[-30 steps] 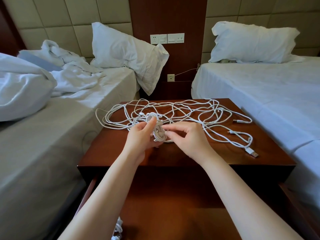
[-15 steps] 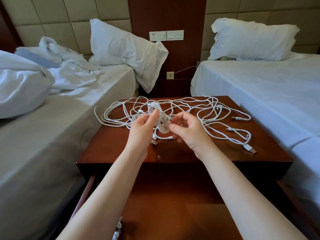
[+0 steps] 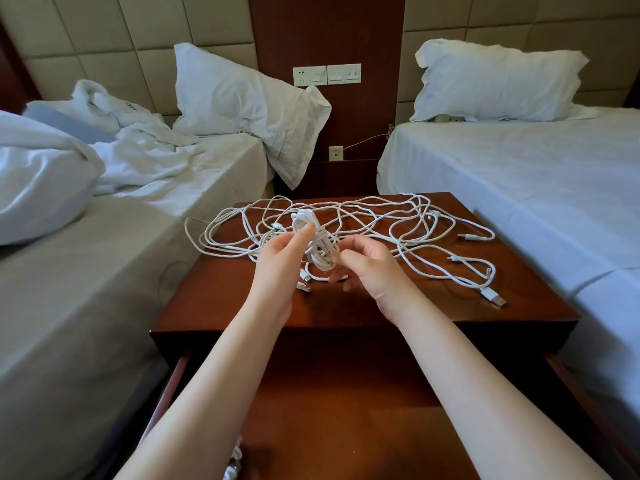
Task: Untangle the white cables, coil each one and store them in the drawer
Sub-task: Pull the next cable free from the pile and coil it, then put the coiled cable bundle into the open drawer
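Fingers of left hand, right hand pinch coil over tangled cables littering nightstand

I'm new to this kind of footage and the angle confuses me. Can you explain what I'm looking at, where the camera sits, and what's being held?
There is no machine here: these are a person's two bare arms, filmed by one wide-angle camera worn on their head, looking forward and down, so the arms enter from the bottom. The left hand holds a small coiled cable between thumb and fingers, and the right hand pinches it from the other side. Behind them a loose tangle of white cables lies spread over a dark wooden nightstand, which stands between a rumpled bed and a made bed. Below the arms, the nightstand's drawer is pulled open.
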Action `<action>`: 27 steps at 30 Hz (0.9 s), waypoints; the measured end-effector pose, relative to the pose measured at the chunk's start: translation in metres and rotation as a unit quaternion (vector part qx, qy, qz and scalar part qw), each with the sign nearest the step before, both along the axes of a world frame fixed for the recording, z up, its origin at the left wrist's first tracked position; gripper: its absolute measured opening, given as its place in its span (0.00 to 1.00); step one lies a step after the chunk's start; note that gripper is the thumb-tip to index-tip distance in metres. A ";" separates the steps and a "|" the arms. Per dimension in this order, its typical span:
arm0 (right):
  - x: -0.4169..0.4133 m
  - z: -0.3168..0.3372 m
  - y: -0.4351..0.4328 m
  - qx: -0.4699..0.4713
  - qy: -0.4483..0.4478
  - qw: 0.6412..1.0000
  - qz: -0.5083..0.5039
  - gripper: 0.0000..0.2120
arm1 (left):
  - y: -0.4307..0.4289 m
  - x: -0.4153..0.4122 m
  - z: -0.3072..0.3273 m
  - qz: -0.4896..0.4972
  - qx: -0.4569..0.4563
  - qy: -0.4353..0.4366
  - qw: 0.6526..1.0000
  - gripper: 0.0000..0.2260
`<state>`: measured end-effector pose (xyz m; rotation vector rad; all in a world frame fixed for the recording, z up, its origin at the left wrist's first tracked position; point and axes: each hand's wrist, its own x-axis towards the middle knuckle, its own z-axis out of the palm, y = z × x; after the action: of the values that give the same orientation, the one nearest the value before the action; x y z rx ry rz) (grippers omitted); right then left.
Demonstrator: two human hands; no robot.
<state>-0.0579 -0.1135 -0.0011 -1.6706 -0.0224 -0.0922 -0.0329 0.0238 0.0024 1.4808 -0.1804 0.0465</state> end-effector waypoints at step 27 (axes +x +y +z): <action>-0.078 -0.053 0.088 -0.147 -0.019 0.985 0.092 0.10 | 0.114 -0.084 -0.034 0.186 0.340 -0.020 0.921 0.18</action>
<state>-0.1357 -0.0257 -0.0544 -1.9526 -0.2292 0.0204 -0.1165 0.1380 -0.0312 2.1977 0.0693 0.3514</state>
